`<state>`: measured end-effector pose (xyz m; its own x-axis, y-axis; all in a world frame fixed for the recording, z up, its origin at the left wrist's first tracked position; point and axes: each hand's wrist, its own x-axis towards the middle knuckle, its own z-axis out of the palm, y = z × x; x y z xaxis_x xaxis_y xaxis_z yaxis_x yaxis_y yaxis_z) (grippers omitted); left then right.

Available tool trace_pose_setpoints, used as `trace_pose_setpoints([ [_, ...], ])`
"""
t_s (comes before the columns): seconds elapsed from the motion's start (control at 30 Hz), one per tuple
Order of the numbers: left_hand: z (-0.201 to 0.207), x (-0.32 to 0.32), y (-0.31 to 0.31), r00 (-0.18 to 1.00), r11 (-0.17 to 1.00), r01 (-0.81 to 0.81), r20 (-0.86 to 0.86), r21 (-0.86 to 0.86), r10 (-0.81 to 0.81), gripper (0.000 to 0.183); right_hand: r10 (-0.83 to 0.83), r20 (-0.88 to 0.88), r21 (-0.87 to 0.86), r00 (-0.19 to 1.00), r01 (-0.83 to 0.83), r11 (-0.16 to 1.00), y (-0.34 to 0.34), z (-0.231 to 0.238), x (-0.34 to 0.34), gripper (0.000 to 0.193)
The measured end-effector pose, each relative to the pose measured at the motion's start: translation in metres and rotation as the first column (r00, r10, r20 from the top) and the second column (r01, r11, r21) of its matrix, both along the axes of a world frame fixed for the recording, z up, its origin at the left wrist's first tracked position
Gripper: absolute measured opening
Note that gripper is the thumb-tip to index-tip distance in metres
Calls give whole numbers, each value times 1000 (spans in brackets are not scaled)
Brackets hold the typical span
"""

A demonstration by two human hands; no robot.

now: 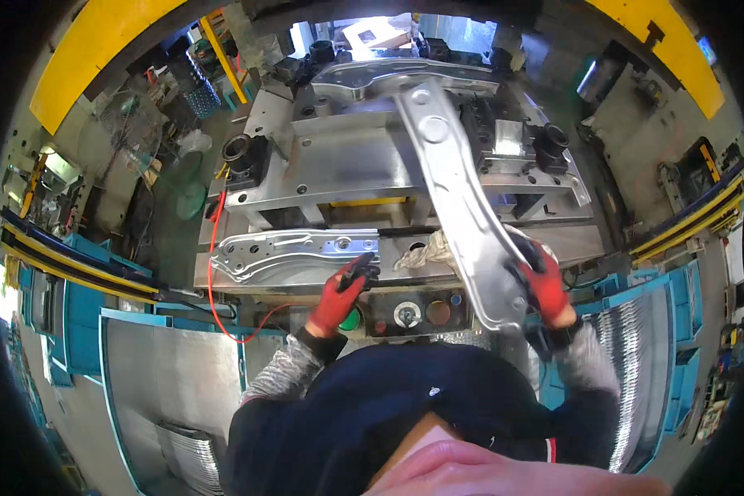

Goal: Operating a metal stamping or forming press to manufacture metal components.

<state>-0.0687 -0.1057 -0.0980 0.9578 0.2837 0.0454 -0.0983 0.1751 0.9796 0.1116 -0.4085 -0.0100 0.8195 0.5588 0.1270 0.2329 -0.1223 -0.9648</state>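
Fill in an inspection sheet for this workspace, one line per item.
Surface: steel ledge in front of a larger metal die.
Job's things: one long metal panel held at a slant above the ledge; a second panel lying flat on the ledge, left of centre.
Clutter: crumpled pale cloth on the ledge, partly hidden by the held panel.
Grip, left hand: red glove with dark fingertips, by the lying panel's right end; contact unclear.
Grip, right hand: closed on the held panel's near end.
Cables: red line hanging in a loop over the ledge's left part.
Surroundings: blue-framed bin at lower left with stacked metal parts; yellow frame at upper left.
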Motion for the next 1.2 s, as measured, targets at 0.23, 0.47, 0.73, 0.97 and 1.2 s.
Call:
trace_pose_setpoints([
  [0.23, 0, -36, 13, 983, 983, -180, -27, -17, 180, 39, 449, 476, -194, 756, -408, 892, 91, 32, 56, 32],
  [0.47, -27, -61, 26, 953, 952, -299, -70, -59, 295, 37, 159, 137, 297, 978, -194, 935, 159, 4, 4, 16],
  [0.73, -39, -75, 31, 941, 948, -318, -130, -13, 313, 36, 172, -505, 478, 846, 108, 871, 182, -56, -27, 17],
  [0.97, -25, -70, 28, 933, 939, -338, -113, 57, 342, 37, 32, -427, 537, 904, 225, 813, 218, -105, -6, 24],
  [1.2, 72, 13, 89, 898, 669, -436, 331, 601, 289, 36, 72, -427, 590, 902, 217, 777, 224, -107, -4, 22],
])
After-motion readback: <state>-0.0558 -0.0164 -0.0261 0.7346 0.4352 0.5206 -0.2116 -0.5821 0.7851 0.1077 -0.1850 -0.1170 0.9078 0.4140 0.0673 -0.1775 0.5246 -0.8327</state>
